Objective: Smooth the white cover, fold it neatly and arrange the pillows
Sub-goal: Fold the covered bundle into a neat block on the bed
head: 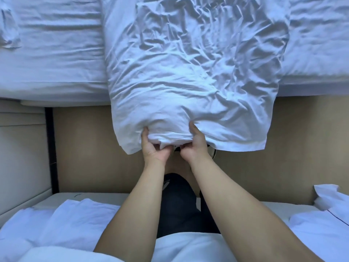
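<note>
**Both hands gripping the cover's edge**

The wrinkled white cover (pixel 190 72) hangs off the bed (pixel 51 53) over the tan floor (pixel 98 148). Your left hand (pixel 154 148) and right hand (pixel 194 146) sit close together, each closed on its bunched near hem. More white bedding (pixel 62 222) lies beside you.

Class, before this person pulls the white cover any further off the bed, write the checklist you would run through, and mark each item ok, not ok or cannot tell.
1. Left hand grips the hem of the white cover: ok.
2. Right hand grips the same hem: ok.
3. Hands set wide, near the corners, for an even pull: not ok, they are close together at the middle.
4. Cover smooth: not ok, heavily creased.
5. Cover's hanging edge clear of the floor: ok, it hangs above it.
6. Far end of the cover free: cannot tell, out of view.
</note>
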A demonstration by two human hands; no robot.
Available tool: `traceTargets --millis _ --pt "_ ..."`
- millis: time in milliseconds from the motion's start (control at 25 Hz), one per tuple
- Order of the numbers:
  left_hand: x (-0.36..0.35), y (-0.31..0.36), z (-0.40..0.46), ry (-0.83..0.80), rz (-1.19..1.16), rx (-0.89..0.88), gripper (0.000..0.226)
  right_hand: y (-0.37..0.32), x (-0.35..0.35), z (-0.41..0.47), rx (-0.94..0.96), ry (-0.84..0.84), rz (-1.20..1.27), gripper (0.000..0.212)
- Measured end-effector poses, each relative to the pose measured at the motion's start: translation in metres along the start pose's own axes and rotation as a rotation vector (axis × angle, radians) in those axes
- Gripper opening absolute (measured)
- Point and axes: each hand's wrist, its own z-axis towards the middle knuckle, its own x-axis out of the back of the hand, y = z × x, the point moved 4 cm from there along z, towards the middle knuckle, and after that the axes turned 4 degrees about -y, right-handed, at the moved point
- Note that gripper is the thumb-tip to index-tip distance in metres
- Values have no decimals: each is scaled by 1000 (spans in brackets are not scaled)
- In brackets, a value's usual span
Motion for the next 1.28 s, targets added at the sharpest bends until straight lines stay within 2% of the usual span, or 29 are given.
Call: traceTargets --millis 80,240,360,520,680,760,920,1000,1080,1160,1200,1280 --pt "-5 17 8 -36 39 -75 52 -8 9 -2 -6 -28 102 55" --pt "2 32 5 -94 146 -157 57 -50 20 1 29 28 185 80" --pt "18 53 1 -56 263 -239 47 -88 31 6 147 100 235 72" --pt "25 77 2 87 418 -234 27 -124 78 11 182 230 266 94" --pt "32 79 -4 288 446 -168 18 -137 97 -11 154 164 158 74" --pt "41 84 -10 389 469 -269 15 -137 92 -25 186 121 77 70" --pt "27 80 -24 505 517 -531 24 -136 69 -49 325 132 -20 28" --pt "6 71 -30 502 491 -629 31 -135 62 -57 370 208 -77 28" --pt "-11 67 -39 521 605 -739 38 -138 61 -65 411 401 -182 44" --pt "-20 63 -48 514 714 -900 63 -140 58 -68 460 546 -303 53" --pt "-25 59 -52 472 709 -963 71 -138 52 -71 500 556 -340 49" --pt "-30 51 -56 454 771 -998 57 -130 41 -73 567 508 -332 35"
